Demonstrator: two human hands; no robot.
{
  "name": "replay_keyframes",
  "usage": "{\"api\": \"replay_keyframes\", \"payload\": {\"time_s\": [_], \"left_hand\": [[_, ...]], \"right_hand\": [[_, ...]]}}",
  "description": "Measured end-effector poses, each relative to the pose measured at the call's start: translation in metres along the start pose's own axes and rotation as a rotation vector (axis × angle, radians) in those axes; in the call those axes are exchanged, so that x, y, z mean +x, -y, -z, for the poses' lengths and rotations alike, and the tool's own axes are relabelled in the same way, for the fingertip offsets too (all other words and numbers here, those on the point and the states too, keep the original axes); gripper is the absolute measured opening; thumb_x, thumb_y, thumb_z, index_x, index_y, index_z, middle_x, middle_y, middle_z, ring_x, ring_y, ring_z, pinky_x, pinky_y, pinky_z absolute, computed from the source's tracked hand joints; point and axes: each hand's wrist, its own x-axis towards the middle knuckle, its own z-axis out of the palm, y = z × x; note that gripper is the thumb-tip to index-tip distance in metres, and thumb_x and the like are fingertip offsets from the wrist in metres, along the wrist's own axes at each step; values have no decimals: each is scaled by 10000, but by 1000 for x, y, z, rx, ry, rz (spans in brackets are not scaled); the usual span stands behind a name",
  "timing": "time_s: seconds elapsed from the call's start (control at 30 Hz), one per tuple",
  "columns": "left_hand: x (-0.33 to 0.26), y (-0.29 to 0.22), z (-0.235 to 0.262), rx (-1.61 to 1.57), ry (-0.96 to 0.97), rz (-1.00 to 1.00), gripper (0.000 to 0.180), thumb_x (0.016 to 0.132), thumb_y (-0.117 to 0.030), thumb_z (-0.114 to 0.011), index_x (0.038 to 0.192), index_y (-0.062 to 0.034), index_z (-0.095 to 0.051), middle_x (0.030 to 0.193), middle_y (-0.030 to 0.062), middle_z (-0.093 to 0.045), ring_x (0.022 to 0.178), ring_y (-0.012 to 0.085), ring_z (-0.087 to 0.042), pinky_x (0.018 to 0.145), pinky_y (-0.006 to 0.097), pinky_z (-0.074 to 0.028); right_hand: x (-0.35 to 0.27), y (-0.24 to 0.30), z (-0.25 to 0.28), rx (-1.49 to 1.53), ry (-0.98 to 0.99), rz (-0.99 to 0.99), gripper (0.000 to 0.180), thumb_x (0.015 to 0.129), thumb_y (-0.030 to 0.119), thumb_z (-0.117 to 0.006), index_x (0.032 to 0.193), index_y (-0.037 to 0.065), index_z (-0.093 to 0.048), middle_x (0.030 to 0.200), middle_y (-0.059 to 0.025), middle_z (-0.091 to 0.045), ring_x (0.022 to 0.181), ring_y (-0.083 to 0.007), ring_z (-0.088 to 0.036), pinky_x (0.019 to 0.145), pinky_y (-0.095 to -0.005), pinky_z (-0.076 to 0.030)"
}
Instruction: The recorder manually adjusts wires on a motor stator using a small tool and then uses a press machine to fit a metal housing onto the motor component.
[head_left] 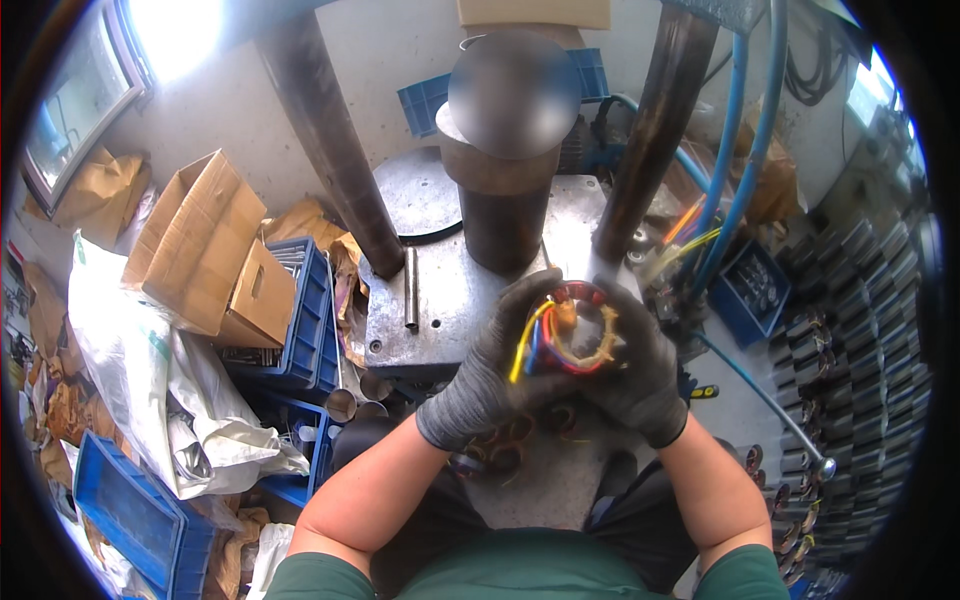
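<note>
A wound coil ring (580,335), copper-coloured with red binding, is held up in front of the body, over the near edge of a steel press table (440,300). Yellow, blue and red lead wires (530,345) hang from the left side of the ring. The left hand (495,365), in a dark grey glove, is closed about the left side of the ring, with the fingers curled over the wires. The right hand (640,370), gloved alike, is closed about the right side of the ring, with the thumb laid across its face. Both hands are touching the ring and meet beneath it.

Just behind the hands a thick rusty ram (505,215) is seen standing on the table, flanked by two dark columns (335,150). A short steel rod (411,288) lies on the table to the left. More coil rings (505,445) are noted on a surface just below the hands.

To the left, blue plastic crates (305,320), an open cardboard box (205,250) and white sacks (150,370) are piled. To the right, blue hoses (745,160) run down, and rows of dark stacked parts (860,340) fill the far right.
</note>
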Motion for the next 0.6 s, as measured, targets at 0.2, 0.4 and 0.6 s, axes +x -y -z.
{"api": "replay_keyframes", "payload": {"time_s": [0.2, 0.4, 0.6], "left_hand": [[-5, -3, -10, -45, -23, 41, 1227, 703, -16, -940, 1666, -117, -186, 1578, 149, -376, 1448, 242, -435, 1167, 392, -458], [-3, -6, -7, -38, -76, -10, 1246, 698, -56, -980, 1659, -97, -188, 1575, 147, -393, 1455, 255, -455, 1196, 404, -436], [2, -6, -4, -222, -101, 68, 1257, 634, -165, -1037, 1624, -62, -269, 1547, 151, -445, 1404, 251, -514, 1153, 403, -499]], "right_hand": [[1, 13, -9, 48, 50, -142, 1017, 736, 166, -970, 1569, 40, -401, 1447, -207, -585, 1288, -288, -653, 967, -379, -616], [10, 22, -6, 230, 133, -292, 954, 799, 51, -902, 1596, 50, -378, 1483, -178, -567, 1347, -254, -606, 1014, -363, -600], [16, 20, 3, 246, 162, -177, 921, 805, -60, -816, 1605, 56, -373, 1513, -161, -553, 1388, -257, -576, 1030, -367, -593]]}}
